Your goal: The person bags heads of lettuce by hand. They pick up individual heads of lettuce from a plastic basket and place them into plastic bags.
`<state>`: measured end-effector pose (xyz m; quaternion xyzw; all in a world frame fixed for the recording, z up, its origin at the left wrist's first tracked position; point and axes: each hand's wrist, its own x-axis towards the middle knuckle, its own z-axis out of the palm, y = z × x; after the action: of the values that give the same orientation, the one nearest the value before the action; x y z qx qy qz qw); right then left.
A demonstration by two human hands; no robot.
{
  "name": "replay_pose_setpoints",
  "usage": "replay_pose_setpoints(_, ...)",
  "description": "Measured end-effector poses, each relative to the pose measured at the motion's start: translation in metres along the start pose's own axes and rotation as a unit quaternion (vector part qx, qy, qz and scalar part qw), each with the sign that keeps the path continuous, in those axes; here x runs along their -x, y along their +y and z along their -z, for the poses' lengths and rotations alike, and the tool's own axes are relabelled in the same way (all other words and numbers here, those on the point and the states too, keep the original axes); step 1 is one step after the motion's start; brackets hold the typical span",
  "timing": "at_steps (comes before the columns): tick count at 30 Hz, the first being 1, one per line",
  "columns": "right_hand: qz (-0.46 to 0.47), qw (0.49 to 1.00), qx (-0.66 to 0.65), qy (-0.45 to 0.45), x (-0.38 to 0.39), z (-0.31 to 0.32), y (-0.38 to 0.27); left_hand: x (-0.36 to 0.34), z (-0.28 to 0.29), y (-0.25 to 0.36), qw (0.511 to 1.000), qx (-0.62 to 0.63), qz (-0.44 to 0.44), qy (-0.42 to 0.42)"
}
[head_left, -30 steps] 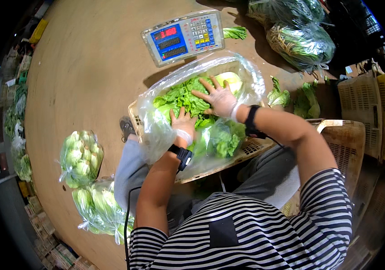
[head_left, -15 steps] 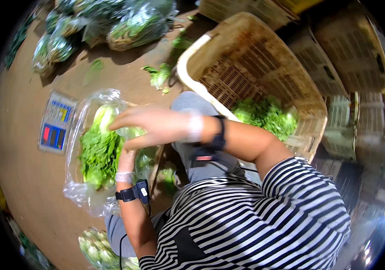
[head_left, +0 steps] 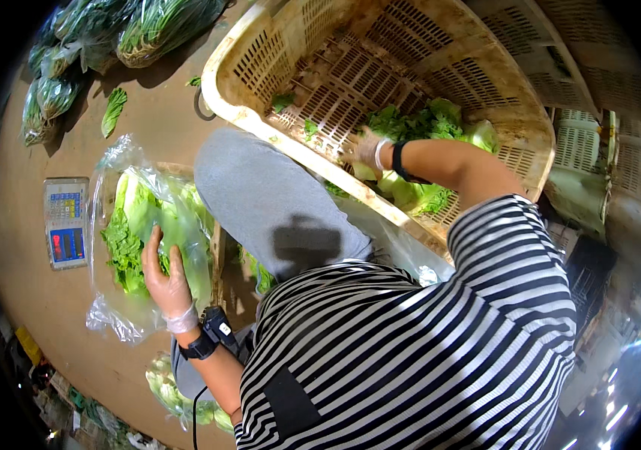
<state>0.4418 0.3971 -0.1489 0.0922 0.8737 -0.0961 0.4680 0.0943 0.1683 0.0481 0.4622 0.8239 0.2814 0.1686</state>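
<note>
Leafy green lettuce (head_left: 136, 202) lies in a clear plastic bag (head_left: 114, 319) to my left, on a low support whose edge shows beside it. My left hand (head_left: 166, 285), in a thin clear glove, is at the bag's near side with its fingers apart, touching or just over the film. Reaching inside a large, stained cream crate (head_left: 234, 112), my right hand (head_left: 367, 148) is gloved too. Its fingers look apart, close to a pale lettuce stem, though they are small and partly blurred. More lettuce (head_left: 418, 124) is heaped around that wrist, partly hidden by my forearm.
A digital scale (head_left: 66, 223) sits left of the bag. Bagged greens (head_left: 163, 30) lie at the far left, with a loose leaf (head_left: 114, 111) nearby. Stacked crates (head_left: 579, 150) stand at the right. Another bag of pale vegetables (head_left: 174, 386) is near my left leg.
My right hand has swung from over the bagged lettuce into the crate. My left hand has drawn back to the bag's near side. The view has shifted, showing more of the crate.
</note>
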Motion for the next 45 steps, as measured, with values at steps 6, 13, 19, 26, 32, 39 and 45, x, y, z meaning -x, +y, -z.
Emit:
replay_pose_setpoints(6,-0.017,1.0,-0.006,0.003,-0.03,-0.038,-0.017,0.031,0.023,-0.007,0.992,0.052,0.115,0.003)
replay_pose_setpoints(13,-0.258,0.774,-0.4,0.417,0.08,-0.01,0.052,0.047,0.014,-0.019,0.979,0.146,0.122,0.068)
replay_pose_setpoints(19,-0.096,0.335,-0.658,0.668,0.173,0.027,0.062,0.043,0.008,0.009,0.961,0.257,0.086,0.065)
replay_pose_setpoints(26,0.163,0.351,-0.249,0.888,0.174,0.203,-0.112,0.044,-0.004,0.086,0.723,0.654,-0.036,-0.22)
replay_pose_setpoints(32,0.358,0.574,-0.167,0.717,0.105,0.222,-0.206,0.072,0.013,0.048,0.541,0.839,0.031,0.054)
replay_pose_setpoints(39,0.378,0.636,-0.547,0.392,0.091,0.267,-0.267,0.131,0.032,-0.021,0.59,0.782,-0.012,0.199)
replay_pose_setpoints(45,0.411,0.621,-0.653,0.137,0.059,0.278,-0.286,0.168,0.059,-0.006,0.713,0.667,0.051,0.212)
